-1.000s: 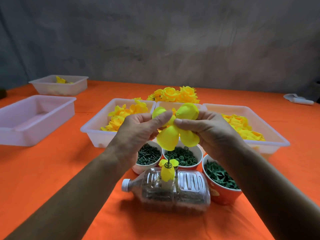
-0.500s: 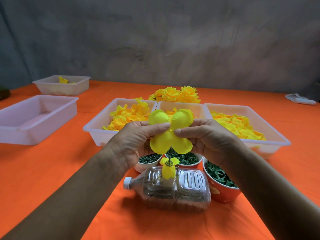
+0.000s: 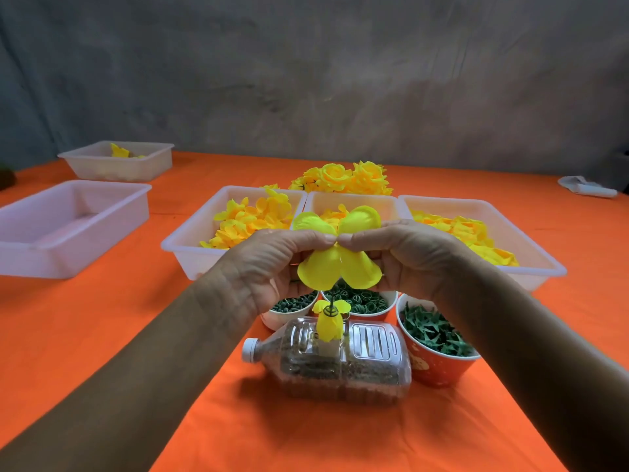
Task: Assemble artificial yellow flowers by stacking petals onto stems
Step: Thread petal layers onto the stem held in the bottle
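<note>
A flat yellow petal piece [image 3: 337, 247] with several lobes is held between both hands, spread open and facing me. My left hand [image 3: 269, 264] pinches its centre from the left, my right hand [image 3: 405, 257] from the right, thumbs meeting in the middle. Just below it stands a thin green stem [image 3: 330, 313] with a small yellow bud on it, stuck upright in a clear plastic bottle [image 3: 333, 366] lying on its side. The lower lobes hang a little above the stem's tip.
Three white trays [image 3: 190, 240] of yellow petals stand behind my hands, with finished yellow flowers [image 3: 343, 177] beyond. Three cups of green parts [image 3: 435, 335] sit behind the bottle. Two more white trays [image 3: 68, 226] stand at the left on the orange cloth.
Both hands have lowered the petal piece toward the stem and flattened it out from a bunched shape.
</note>
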Motion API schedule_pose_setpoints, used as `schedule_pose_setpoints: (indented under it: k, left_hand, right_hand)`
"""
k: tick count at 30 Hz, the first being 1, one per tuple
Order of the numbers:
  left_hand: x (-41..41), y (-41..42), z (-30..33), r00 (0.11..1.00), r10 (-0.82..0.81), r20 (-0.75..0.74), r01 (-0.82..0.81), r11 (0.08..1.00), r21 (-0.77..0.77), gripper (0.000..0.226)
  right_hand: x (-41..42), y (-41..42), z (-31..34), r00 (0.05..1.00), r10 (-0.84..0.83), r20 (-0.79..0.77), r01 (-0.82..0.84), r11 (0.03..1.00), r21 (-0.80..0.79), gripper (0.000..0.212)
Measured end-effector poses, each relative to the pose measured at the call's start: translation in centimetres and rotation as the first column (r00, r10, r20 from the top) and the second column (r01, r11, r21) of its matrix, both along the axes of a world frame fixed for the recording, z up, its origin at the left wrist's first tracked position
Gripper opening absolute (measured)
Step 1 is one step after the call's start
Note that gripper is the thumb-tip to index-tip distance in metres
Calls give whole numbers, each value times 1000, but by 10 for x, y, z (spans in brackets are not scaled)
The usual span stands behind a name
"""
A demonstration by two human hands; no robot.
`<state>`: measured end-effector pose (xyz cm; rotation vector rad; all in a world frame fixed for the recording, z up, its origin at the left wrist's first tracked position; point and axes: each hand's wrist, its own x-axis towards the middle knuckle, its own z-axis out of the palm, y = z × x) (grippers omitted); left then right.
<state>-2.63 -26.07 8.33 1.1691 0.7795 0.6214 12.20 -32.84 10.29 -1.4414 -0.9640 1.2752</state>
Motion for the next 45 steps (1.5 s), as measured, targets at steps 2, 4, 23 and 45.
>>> schedule_pose_setpoints:
  k: [2, 4, 23, 45]
  left_hand:
    - [0, -1, -3, 1000, -3, -24, 3, 1000, -11, 36]
    - [0, -3, -7, 999, -8, -42, 7, 1000, -27, 36]
    - [1, -1, -22, 997, -16, -72, 8, 994, -108, 2]
    - [-5, -3, -21, 995, -82, -51, 79, 995, -59, 37]
  right_hand:
    - [2, -1, -3, 1000, 16, 5, -16, 1000, -26, 40]
    - [3, -2, -8, 1000, 27, 10, -26, 999, -47, 24]
    - [-3, 4, -20, 998, 43, -35, -48, 986, -160, 17]
    - [-1, 3, -25, 981, 104, -164, -124, 985, -119, 14]
